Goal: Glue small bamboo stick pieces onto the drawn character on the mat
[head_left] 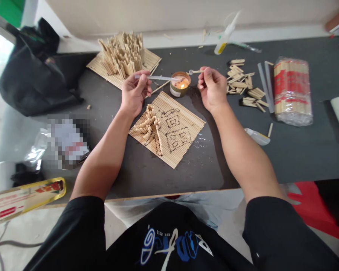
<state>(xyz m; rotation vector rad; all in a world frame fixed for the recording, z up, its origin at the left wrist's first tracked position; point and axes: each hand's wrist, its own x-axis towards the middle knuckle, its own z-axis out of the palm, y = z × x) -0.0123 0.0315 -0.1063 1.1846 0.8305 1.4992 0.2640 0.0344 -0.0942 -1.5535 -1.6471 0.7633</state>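
Note:
A translucent glue stick (161, 78) is pinched in my left hand (135, 90), its tip over the lit candle tin (180, 89). My right hand (213, 86) pinches a short wooden stick (197, 71) just right of the tin, with a clear blob on the stick's left end. Below the tin lies a square mat of thin sticks (169, 131) with characters drawn in dark dashes. Short upright sticks (149, 122) stand along the strokes at its left side.
Behind my left hand, another mat (100, 67) bears many upright sticks. Loose short sticks (238, 81), two glue sticks (265, 86) and a wrapped bundle (293, 90) lie right. A glue bottle (225, 37) stands behind; a black bag (36, 75) sits left.

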